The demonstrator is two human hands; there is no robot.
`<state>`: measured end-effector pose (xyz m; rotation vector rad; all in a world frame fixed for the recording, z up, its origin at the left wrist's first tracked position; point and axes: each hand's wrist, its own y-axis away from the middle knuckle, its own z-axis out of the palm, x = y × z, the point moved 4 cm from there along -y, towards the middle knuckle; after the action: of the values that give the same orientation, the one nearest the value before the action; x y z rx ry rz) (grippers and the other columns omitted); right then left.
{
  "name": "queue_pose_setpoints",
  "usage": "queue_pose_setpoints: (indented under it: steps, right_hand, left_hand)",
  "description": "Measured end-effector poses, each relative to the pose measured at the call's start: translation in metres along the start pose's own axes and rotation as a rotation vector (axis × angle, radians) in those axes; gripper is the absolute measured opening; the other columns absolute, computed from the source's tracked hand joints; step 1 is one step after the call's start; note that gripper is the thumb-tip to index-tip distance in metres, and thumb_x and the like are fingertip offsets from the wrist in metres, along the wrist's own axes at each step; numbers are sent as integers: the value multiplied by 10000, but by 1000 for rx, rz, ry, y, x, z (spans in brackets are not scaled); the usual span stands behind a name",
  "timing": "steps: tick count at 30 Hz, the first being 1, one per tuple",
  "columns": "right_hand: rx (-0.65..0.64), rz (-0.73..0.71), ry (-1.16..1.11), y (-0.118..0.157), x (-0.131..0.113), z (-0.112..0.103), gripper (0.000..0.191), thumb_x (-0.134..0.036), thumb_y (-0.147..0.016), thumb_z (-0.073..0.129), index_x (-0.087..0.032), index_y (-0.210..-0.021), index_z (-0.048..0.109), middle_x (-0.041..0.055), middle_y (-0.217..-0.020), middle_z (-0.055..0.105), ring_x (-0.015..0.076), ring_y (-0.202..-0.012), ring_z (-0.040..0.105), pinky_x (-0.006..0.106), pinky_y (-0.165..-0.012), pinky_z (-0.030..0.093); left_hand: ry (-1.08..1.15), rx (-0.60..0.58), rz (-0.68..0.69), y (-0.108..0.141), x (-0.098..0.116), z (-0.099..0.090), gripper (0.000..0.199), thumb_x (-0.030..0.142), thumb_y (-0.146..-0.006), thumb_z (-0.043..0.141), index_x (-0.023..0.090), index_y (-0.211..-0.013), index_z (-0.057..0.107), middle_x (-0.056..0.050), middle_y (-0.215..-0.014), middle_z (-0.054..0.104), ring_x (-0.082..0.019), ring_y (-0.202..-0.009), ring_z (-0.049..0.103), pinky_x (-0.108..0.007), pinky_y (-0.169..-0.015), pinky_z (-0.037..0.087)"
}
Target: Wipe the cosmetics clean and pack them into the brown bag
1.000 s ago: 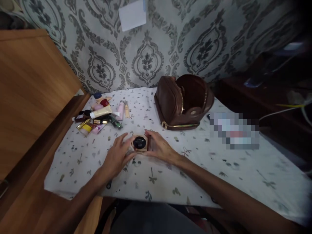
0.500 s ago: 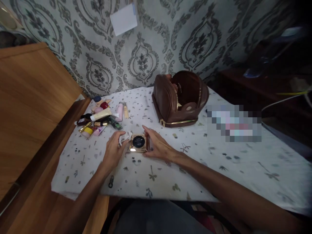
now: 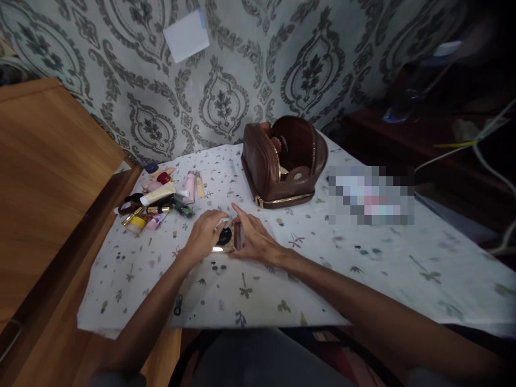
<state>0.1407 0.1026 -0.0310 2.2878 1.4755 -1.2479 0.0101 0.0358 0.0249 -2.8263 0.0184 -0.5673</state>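
1. Centrally: square case (image 3: pixel 218 249), on desk (image 3: pixel 266 301); right hand (image 3: pixel 258 240) clamped at its side.
2. Left hand (image 3: pixel 205 232), over case; whether its grip is closed, cannot tell.
3. Brown bag (image 3: pixel 262 161), open, beyond.
4. Cosmetics (image 3: pixel 158 194), heaped, left.

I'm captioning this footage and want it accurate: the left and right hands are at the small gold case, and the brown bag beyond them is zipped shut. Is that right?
Not quite: the brown bag is open, its inside showing in the head view. The left hand and right hand are indeed at the small gold case.
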Motion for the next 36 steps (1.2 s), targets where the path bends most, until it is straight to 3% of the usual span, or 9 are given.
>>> queue_pose_setpoints:
  steps: [7, 13, 20, 29, 36]
  right_hand:
    - [14, -6, 0, 0, -1, -2, 1404, -326, -559, 874, -208, -1559, -105, 168, -1270, 554, 350, -1173, 535, 514, -1002, 411]
    - [10, -40, -32, 0, 0, -2, 1376, -332, -573, 864, -213, -1563, -83, 122, -1161, 600, 319, -1084, 559, 510, -987, 419]
    - [8, -38, -22, 1, 1, -2, 1297, -351, -602, 839, -173, -1566, -11, 160, -1179, 592, 333, -1102, 540, 525, -986, 415]
    - [6, -2, -13, 1, 1, -1, 1311, -330, -580, 861, -220, -1565, 2, 159, -1273, 547, 344, -1197, 513, 532, -1017, 401]
    - [-7, 11, -21, 1, -1, -2, 1328, -295, -569, 867, -238, -1568, -5, 119, -1163, 587, 327, -1127, 529, 528, -1010, 408]
  left_hand:
    - [32, -142, 138, -6, 20, 3, 221, 166, -960, 420, 193, -991, 637, -56, -973, 658, -226, -966, 567, -376, -897, 460]
    - [48, -220, 230, 16, 34, -5, 240, 107, -948, 414, 188, -1016, 630, -64, -1036, 629, -219, -995, 532, -376, -893, 461]
    - [-45, -270, 263, 39, 48, -8, 320, 21, -909, 396, 188, -1054, 627, -75, -1040, 624, -234, -1023, 523, -396, -882, 477]
    - [-29, -119, 102, 3, 15, 2, 269, 107, -941, 406, 193, -998, 654, -74, -1025, 622, -228, -998, 543, -373, -894, 476]
    - [92, -19, -37, 8, -20, -7, 244, 111, -892, 468, 173, -1007, 673, -67, -984, 640, -214, -977, 605, -362, -902, 482]
